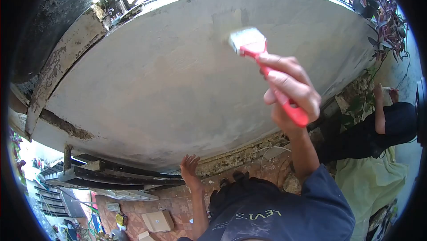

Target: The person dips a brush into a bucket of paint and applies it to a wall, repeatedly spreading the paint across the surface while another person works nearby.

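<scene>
My right hand (pixel 291 87) grips a paintbrush (pixel 282 92) by its red handle, fingers wrapped around it. The broad pale bristles point up and left, at the surface of a grey plastered wall (pixel 173 76). Just above the bristles, a darker patch (pixel 229 20) shows on the plaster. Low in the view, my left hand (pixel 190 167) is held up by the wall's bottom edge, its fingers apart and nothing in it.
To the right, another person (pixel 376 127) in dark clothes is close to the wall's end. Trailing plants (pixel 382 14) hang at the upper right. Dark wooden beams (pixel 120 176) lie at lower left, above a tiled floor with a cardboard box (pixel 159 221). Green cloth (pixel 371 181) drapes at lower right.
</scene>
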The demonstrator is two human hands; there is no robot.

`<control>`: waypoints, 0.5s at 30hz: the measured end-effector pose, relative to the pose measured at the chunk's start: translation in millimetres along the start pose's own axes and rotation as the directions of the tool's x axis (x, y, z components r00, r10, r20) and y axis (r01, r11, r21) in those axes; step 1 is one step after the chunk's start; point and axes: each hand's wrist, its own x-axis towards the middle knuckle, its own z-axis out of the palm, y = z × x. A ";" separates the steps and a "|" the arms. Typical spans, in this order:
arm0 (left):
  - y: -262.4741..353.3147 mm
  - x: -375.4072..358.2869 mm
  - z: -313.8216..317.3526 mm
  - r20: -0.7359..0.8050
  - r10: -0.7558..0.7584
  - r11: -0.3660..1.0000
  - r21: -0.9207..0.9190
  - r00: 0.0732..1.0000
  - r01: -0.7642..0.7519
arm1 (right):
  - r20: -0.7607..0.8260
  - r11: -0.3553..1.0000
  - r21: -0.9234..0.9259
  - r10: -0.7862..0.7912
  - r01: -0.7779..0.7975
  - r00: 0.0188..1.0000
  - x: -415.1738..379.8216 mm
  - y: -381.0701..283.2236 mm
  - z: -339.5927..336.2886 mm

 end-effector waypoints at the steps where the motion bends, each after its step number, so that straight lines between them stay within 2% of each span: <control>1: -1.0 0.2 -1.3 0.001 -0.002 1.000 0.001 1.000 0.002 | 0.001 1.000 -0.001 0.002 -0.002 1.000 6.7 -1.8 -3.7; 5: -5.6 -0.9 -10.7 -0.010 0.003 1.000 -0.025 1.000 -0.004 | -0.047 0.996 -0.054 -0.074 0.072 0.996 -0.3 -10.9 -13.6; 7: -5.1 -2.3 -10.6 -0.023 0.007 0.998 -0.055 1.000 -0.008 | -0.110 0.990 0.109 0.100 -0.089 0.989 -19.7 -28.3 -16.5; 9: 0.3 -7.7 -11.0 -0.040 0.046 0.999 -0.026 0.998 -0.047 | -0.010 0.956 0.048 0.291 -0.291 0.957 -36.6 -30.8 -16.4; 10: -0.9 -7.5 -12.1 -0.044 0.045 0.999 -0.023 0.998 -0.046 | 0.028 0.940 0.005 0.341 -0.341 0.940 -41.1 -25.6 -12.6; 13: -4.3 -3.4 -14.3 -0.031 0.022 0.999 -0.028 0.999 -0.023 | -0.014 0.954 0.089 0.288 -0.286 0.957 -33.5 -6.8 -5.7; 14: -4.1 -3.1 -14.7 -0.017 0.033 0.999 -0.016 0.999 -0.034 | 0.005 0.977 0.032 0.209 -0.209 0.978 -25.0 -1.5 -7.4; 15: -4.0 -1.4 -12.9 -0.003 0.048 0.999 -0.008 0.999 -0.048 | 0.004 0.977 0.027 0.211 -0.211 0.977 -13.1 3.8 -8.1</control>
